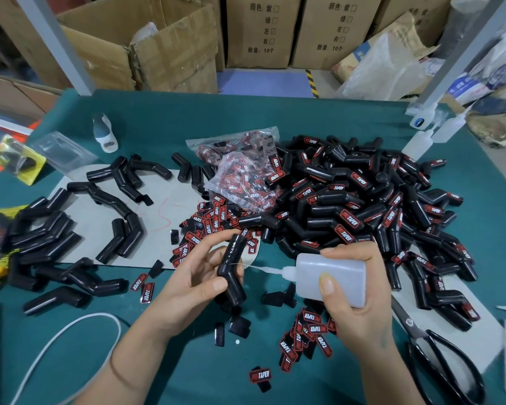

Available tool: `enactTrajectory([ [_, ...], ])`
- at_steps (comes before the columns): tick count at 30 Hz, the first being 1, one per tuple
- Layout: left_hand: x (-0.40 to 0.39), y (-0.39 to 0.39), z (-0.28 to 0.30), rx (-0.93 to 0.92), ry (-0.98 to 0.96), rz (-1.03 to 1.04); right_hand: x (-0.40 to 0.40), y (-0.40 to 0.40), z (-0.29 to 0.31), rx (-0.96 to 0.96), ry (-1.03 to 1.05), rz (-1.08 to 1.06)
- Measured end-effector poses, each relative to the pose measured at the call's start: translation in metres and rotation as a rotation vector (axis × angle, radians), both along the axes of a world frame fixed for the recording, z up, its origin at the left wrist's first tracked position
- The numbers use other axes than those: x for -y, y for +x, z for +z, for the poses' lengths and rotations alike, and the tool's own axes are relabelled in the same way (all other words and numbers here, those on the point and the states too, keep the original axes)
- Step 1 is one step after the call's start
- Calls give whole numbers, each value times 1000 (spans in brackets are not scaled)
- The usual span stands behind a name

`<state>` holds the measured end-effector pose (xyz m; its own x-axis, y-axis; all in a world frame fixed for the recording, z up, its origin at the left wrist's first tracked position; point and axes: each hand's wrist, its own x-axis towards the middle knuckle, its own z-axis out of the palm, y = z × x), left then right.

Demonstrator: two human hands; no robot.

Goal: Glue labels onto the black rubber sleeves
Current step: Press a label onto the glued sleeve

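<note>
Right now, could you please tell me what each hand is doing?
Left hand: closed around a black rubber sleeve.
Right hand: closed around a white glue bottle, nozzle pointing at the sleeve.

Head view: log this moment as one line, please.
left hand: holds bent sleeve | right hand: grips glue bottle, nozzle toward sleeve | label: not yet on | labelled pile: right

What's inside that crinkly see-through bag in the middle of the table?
The clear plastic bag is full of red-and-black labels, the same kind as those loose on the green table. Glare hides the ones deeper inside, and whatever lies underneath the bag is covered.
</note>
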<state>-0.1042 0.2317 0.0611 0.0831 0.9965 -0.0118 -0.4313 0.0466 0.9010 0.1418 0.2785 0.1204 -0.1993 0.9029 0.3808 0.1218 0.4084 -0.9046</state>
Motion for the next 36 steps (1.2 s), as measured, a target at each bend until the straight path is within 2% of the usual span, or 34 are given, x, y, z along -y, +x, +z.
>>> enactTrajectory([
  [24,-1,-1,-5,-58,19,-10,0,0,-1,-6,-12,4],
  [36,-2,-2,-8,-79,38,3,-1,3,-6,-65,-32,-66],
])
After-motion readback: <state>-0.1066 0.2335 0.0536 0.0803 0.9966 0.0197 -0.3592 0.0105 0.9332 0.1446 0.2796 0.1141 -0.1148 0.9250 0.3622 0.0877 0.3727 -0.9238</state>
